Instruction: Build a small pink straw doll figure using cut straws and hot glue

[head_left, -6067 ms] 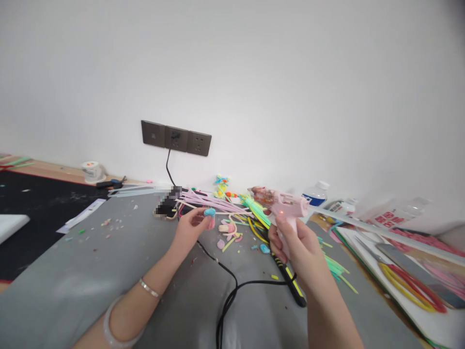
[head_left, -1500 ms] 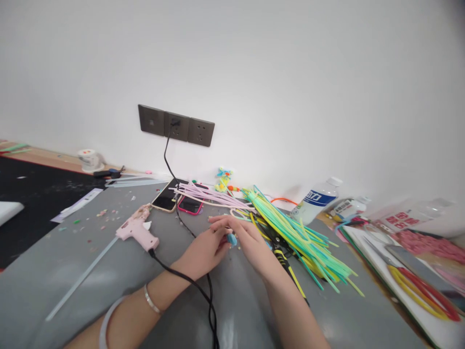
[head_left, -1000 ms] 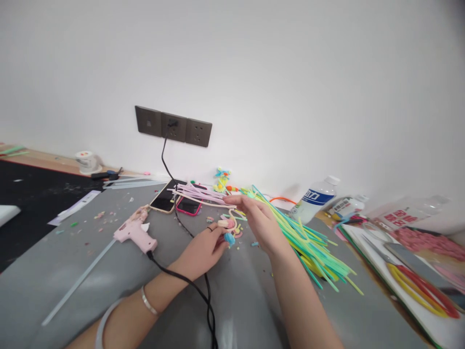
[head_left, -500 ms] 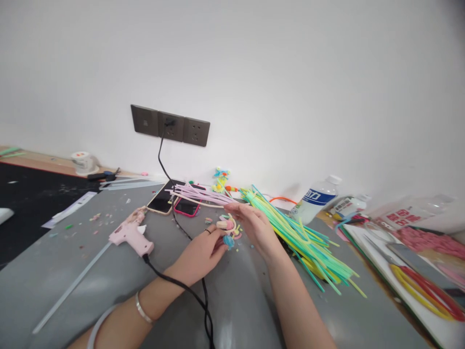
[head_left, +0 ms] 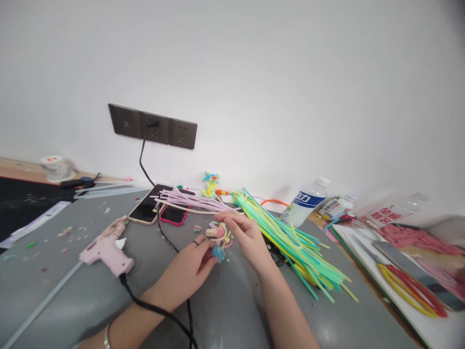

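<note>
Small-Part Handling: Positions and Cautions

The left hand (head_left: 187, 271) pinches the blue curled piece (head_left: 219, 253) between thumb and fingers, low over the grey table (head_left: 232, 315). The right hand (head_left: 249, 237) arches opposite, fingers together and slightly bent, beside the pink-and-cream piece (head_left: 215, 233). Whether its fingertips grip anything cannot be told.

The pink glue gun (head_left: 107, 249) lies on its side to the left, glue stick (head_left: 45, 304) trailing from its rear, nozzle towards the larger phone (head_left: 147, 209).

CAUTION 1: The black cable (head_left: 160, 312) runs from the gun across the left forearm. Lifting or withdrawing that arm could drag the gun and swing its nozzle against the phone or the arm. A plug sits in the wall socket (head_left: 154, 131); treat the nozzle as hot, although its temperature cannot be seen.

CAUTION 2: The blue curled piece is small and held near its edge. Excess pressure could deform it or shoot it out among the scraps (head_left: 65, 231).

CAUTION 3: The green and yellow stems (head_left: 294, 245) lie loose just beside the right wrist. A wide outward movement could scatter them or knock the bottle (head_left: 307, 201).
</note>
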